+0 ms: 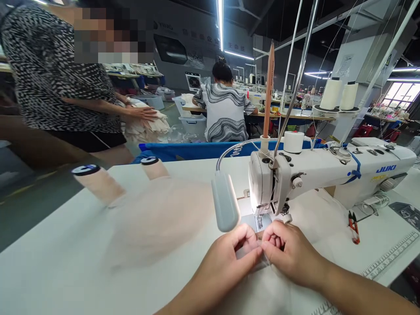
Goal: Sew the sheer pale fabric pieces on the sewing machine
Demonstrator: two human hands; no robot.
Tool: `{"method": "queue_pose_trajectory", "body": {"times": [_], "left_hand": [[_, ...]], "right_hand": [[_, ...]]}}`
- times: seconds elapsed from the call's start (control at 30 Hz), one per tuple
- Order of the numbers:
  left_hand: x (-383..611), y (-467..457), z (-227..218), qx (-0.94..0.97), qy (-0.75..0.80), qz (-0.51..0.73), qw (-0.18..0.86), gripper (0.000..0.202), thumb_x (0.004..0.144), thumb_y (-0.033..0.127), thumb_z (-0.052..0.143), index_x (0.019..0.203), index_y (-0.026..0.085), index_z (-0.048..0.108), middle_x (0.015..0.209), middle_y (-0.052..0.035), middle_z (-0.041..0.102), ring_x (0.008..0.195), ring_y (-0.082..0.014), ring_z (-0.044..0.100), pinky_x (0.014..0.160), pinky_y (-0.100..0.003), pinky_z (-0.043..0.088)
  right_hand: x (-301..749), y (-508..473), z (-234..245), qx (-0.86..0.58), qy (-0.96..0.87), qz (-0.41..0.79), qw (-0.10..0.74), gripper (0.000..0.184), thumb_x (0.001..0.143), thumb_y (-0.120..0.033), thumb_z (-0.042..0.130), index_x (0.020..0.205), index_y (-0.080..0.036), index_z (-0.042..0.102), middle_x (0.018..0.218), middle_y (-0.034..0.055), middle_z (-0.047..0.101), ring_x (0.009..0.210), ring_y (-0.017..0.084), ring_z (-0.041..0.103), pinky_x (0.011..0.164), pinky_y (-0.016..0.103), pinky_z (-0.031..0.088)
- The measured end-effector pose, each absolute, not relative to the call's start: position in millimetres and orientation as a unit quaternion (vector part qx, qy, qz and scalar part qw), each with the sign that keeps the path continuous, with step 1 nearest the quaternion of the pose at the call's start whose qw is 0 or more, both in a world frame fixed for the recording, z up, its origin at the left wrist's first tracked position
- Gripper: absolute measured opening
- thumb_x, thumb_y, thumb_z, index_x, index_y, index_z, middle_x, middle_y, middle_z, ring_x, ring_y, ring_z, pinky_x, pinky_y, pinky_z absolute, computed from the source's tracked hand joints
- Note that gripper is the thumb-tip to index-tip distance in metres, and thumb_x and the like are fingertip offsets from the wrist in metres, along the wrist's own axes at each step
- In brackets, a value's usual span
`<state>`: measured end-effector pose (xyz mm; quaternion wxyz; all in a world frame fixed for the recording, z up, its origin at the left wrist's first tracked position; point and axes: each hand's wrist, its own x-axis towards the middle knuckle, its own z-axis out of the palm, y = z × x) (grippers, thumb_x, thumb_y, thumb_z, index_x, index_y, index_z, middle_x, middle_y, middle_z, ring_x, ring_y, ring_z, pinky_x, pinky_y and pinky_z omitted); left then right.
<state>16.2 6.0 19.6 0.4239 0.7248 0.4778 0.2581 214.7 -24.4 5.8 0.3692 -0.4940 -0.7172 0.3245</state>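
My left hand (229,256) and my right hand (290,249) meet just in front of the needle of a white JUKI sewing machine (328,173). Both hands are closed in a pinch on a small pale piece of fabric (259,249) held between their fingertips. The piece is thin and partly hidden by my fingers. A pile of sheer pale pink fabric (157,218) lies on the white table (65,262) to the left of my hands.
A grey gooseneck lamp (225,201) hangs over the table by my left hand. Two pink thread cones (98,181) lie at the back left. Red-handled snips (353,225) rest at the right. One person stands at the left handling cloth; another sits behind.
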Motion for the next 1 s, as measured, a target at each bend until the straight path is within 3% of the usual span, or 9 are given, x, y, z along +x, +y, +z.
{"method": "queue_pose_trajectory", "body": {"times": [0.13, 0.27, 0.37, 0.47, 0.57, 0.67, 0.87, 1.0], "left_hand": [[16.9, 5.9, 19.6, 0.708, 0.480, 0.237, 0.460, 0.025, 0.081, 0.050, 0.057, 0.081, 0.025, 0.054, 0.065, 0.0068, 0.049, 0.063, -0.0172, 0.047, 0.057, -0.029, 0.036], [18.8, 6.1, 14.6, 0.744, 0.478, 0.229, 0.407, 0.017, 0.086, 0.043, 0.053, 0.085, 0.026, 0.052, 0.069, 0.0050, 0.053, 0.065, -0.0190, 0.051, 0.059, -0.030, 0.038], [18.8, 7.1, 7.1, 0.806, 0.445, 0.255, 0.295, 0.011, 0.091, 0.035, 0.052, 0.088, 0.024, 0.054, 0.077, 0.0005, 0.062, 0.069, -0.0217, 0.057, 0.062, -0.032, 0.043], [16.2, 7.9, 0.3, 0.852, 0.395, 0.322, 0.119, 0.010, 0.096, 0.025, 0.053, 0.091, 0.023, 0.061, 0.090, -0.0059, 0.068, 0.080, -0.0252, 0.062, 0.069, -0.036, 0.048], [12.5, 7.7, -4.3, 0.885, 0.334, 0.324, 0.002, 0.026, 0.097, 0.010, 0.047, 0.086, 0.022, 0.067, 0.092, -0.0061, 0.070, 0.080, -0.0231, 0.062, 0.070, -0.034, 0.047], [10.0, 6.8, -8.0, 0.914, 0.284, 0.290, -0.007, 0.037, 0.098, 0.002, 0.042, 0.089, 0.023, 0.072, 0.085, -0.0029, 0.071, 0.073, -0.0208, 0.062, 0.067, -0.034, 0.045], [8.1, 9.1, -16.8, 0.913, 0.264, 0.310, -0.010, 0.033, 0.105, 0.012, 0.045, 0.090, 0.022, 0.072, 0.095, -0.0047, 0.078, 0.078, -0.0226, 0.067, 0.072, -0.037, 0.047], [5.7, 16.1, -23.4, 0.908, 0.262, 0.328, -0.005, 0.037, 0.106, 0.011, 0.041, 0.091, 0.023, 0.073, 0.098, -0.0058, 0.079, 0.078, -0.0222, 0.069, 0.075, -0.039, 0.048]], "right_hand": [[214.3, -23.1, 4.3, -0.500, -0.718, 0.320, 0.363, 0.011, 0.091, -0.019, 0.059, 0.082, -0.023, 0.056, 0.077, -0.0021, 0.061, 0.071, 0.017, 0.055, 0.068, 0.030, 0.042], [211.6, -19.1, -1.0, -0.524, -0.736, 0.269, 0.334, 0.015, 0.086, -0.012, 0.060, 0.079, -0.023, 0.053, 0.072, -0.0036, 0.059, 0.070, 0.017, 0.055, 0.072, 0.031, 0.041], [209.0, -16.7, -5.1, -0.552, -0.753, 0.202, 0.294, 0.020, 0.082, -0.009, 0.062, 0.076, -0.023, 0.050, 0.069, -0.0038, 0.058, 0.071, 0.018, 0.055, 0.075, 0.033, 0.038], [207.7, -15.6, -7.5, -0.566, -0.755, 0.171, 0.284, 0.019, 0.083, -0.007, 0.061, 0.080, -0.023, 0.051, 0.071, -0.0038, 0.058, 0.070, 0.018, 0.054, 0.074, 0.032, 0.036], [209.0, -15.1, -8.3, -0.556, -0.758, 0.168, 0.297, 0.020, 0.084, -0.005, 0.060, 0.087, -0.023, 0.055, 0.075, -0.0040, 0.059, 0.068, 0.017, 0.054, 0.073, 0.030, 0.037], [213.1, -14.9, -8.0, -0.529, -0.776, 0.164, 0.303, 0.016, 0.087, -0.006, 0.060, 0.088, -0.023, 0.059, 0.079, -0.0020, 0.060, 0.068, 0.017, 0.052, 0.071, 0.029, 0.038], [223.7, -16.5, -7.1, -0.484, -0.831, 0.091, 0.261, 0.020, 0.098, -0.012, 0.054, 0.091, -0.022, 0.070, 0.084, 0.0036, 0.059, 0.076, 0.021, 0.053, 0.070, 0.032, 0.041], [227.3, -17.4, -8.7, -0.479, -0.837, 0.059, 0.259, 0.023, 0.099, -0.010, 0.053, 0.097, -0.021, 0.073, 0.086, 0.0055, 0.063, 0.076, 0.022, 0.052, 0.071, 0.034, 0.042]]}}
